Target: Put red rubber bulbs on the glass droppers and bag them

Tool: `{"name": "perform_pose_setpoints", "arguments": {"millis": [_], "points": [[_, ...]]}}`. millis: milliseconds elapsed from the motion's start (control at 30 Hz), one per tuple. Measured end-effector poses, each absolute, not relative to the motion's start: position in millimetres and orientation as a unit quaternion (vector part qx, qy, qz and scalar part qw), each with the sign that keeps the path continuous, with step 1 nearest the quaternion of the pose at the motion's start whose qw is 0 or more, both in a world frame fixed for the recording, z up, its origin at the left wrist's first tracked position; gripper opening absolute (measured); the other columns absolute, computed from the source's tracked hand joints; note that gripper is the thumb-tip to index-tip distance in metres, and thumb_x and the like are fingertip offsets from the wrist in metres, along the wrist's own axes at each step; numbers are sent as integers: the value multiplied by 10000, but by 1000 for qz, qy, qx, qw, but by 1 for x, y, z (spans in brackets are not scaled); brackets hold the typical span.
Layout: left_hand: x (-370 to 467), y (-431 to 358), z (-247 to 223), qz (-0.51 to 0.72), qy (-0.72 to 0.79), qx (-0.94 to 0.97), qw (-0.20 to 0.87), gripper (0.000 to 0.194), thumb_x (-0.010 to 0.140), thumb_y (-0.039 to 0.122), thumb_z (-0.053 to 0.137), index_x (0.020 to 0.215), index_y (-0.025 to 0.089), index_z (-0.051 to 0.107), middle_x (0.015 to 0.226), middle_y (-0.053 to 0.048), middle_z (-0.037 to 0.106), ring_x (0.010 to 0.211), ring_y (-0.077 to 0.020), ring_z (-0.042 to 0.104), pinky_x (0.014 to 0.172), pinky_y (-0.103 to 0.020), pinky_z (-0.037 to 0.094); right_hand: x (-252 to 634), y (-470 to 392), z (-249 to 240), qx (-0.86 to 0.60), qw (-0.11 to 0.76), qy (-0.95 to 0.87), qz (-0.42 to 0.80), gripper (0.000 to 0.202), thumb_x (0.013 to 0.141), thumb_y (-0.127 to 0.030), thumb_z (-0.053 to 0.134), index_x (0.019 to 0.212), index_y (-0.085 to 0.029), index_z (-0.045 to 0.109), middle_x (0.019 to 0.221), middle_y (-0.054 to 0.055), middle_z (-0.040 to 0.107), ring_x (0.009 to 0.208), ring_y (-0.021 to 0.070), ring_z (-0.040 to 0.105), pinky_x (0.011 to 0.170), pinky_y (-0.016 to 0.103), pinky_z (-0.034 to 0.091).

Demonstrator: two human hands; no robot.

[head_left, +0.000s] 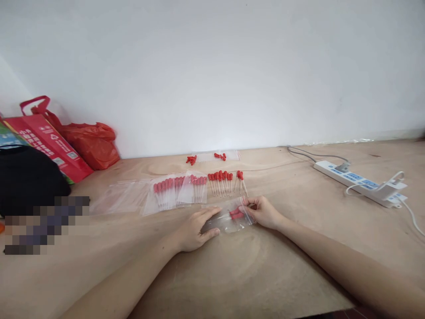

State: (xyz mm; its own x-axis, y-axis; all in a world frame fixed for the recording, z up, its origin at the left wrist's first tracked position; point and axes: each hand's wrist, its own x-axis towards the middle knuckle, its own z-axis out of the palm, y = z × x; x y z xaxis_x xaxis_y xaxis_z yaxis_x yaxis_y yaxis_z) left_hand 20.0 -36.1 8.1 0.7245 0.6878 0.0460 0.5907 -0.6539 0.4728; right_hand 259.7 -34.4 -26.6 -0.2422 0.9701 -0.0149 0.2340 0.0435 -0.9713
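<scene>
A clear zip bag (229, 226) lies flat in front of me with red-bulbed droppers (236, 213) inside it. My left hand (198, 228) rests over the bag's left end, its thumb and fingers stretched apart. At the right end, where the zip strip runs, the fingers of my right hand (264, 212) pinch the bag's edge; whether they also hold a dropper is hidden. Just beyond the bag is a row of loose droppers (221, 182), with a smaller bunch of droppers (240, 179) to its right. Filled zip bags (162, 195) overlap to the left.
Flat zip bags (122, 197) lie farther left. Red rubber bulbs (191, 160) lie near the wall beside a bag (206, 156). A power strip (355, 181) with cables is at right. Red carrier bags (91, 141) and a black item (31, 179) crowd the left.
</scene>
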Motion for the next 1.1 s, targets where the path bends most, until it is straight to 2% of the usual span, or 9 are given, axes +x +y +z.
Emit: {"name": "perform_pose_setpoints", "arguments": {"millis": [100, 167, 300, 367, 433, 567, 700, 933, 1100], "points": [[21, -36, 8, 106, 351, 906, 211, 470, 836, 367, 448, 1269, 200, 375, 1309, -65, 420, 1203, -203, 378, 999, -375, 319, 266, -35, -23, -490, 333, -640, 489, 328, 714, -456, 518, 777, -155, 632, 465, -32, 513, 334, 65, 368, 348, 209, 299], [21, -35, 9, 96, 344, 913, 199, 449, 842, 375, 440, 1253, 198, 405, 1325, -66, 402, 1234, -205, 333, 1031, -396, 262, 271, -32, -20, -508, 342, -645, 458, 335, 724, -439, 497, 834, -154, 634, 522, -15, 556, 369, 78, 401, 383, 224, 332], [21, -33, 9, 85, 325, 930, 151, 438, 867, 414, 387, 1275, 255, 380, 1397, -35, 267, 1302, -229, 167, 1059, -491, 69, 279, -17, -13, -592, 399, -666, 215, 242, 742, -356, 476, 778, -176, 633, 727, 35, 632, 653, 151, 536, 622, 286, 409], [20, -33, 10, 79, 315, 936, 137, 426, 886, 410, 345, 1292, 283, 347, 1413, -16, 219, 1312, -224, 119, 1053, -505, 32, 279, -5, -8, -634, 381, -668, 85, 211, 752, -337, 467, 762, -197, 624, 814, 42, 636, 823, 192, 532, 766, 343, 371], [19, -32, 10, 71, 306, 940, 136, 407, 897, 399, 322, 1290, 296, 345, 1410, -8, 223, 1313, -215, 116, 1051, -506, 32, 275, 9, -4, -676, 338, -654, 32, 221, 757, -359, 468, 834, -208, 609, 845, 48, 635, 913, 223, 511, 838, 395, 314], [17, -32, 9, 71, 294, 942, 146, 402, 885, 404, 360, 1279, 321, 356, 1398, -10, 258, 1305, -213, 157, 1049, -505, 60, 260, 38, -2, -750, 260, -605, 66, 385, 746, -421, 477, 1041, -176, 508, 879, 94, 631, 948, 264, 518, 836, 435, 305], [16, -32, 7, 73, 289, 943, 145, 394, 879, 393, 380, 1268, 332, 369, 1388, -9, 286, 1300, -210, 176, 1048, -501, 77, 252, 56, -6, -778, 248, -567, 109, 361, 733, -365, 499, 1033, -165, 493, 926, 133, 618, 940, 290, 539, 825, 458, 319], [15, -30, 3, 91, 286, 940, 164, 393, 875, 387, 394, 1264, 336, 376, 1377, -6, 311, 1293, -211, 203, 1051, -481, 110, 280, 60, -9, -758, 287, -570, 136, 359, 764, -318, 466, 1079, -146, 465, 930, 101, 622, 840, 188, 582, 688, 275, 417], [18, -29, 2, 88, 298, 937, 158, 398, 865, 386, 412, 1257, 320, 393, 1367, -19, 333, 1290, -208, 215, 1049, -470, 141, 289, 59, -13, -765, 280, -566, 128, 441, 739, -428, 493, 1067, -135, 473, 948, 111, 600, 871, 207, 571, 699, 283, 423]]}}
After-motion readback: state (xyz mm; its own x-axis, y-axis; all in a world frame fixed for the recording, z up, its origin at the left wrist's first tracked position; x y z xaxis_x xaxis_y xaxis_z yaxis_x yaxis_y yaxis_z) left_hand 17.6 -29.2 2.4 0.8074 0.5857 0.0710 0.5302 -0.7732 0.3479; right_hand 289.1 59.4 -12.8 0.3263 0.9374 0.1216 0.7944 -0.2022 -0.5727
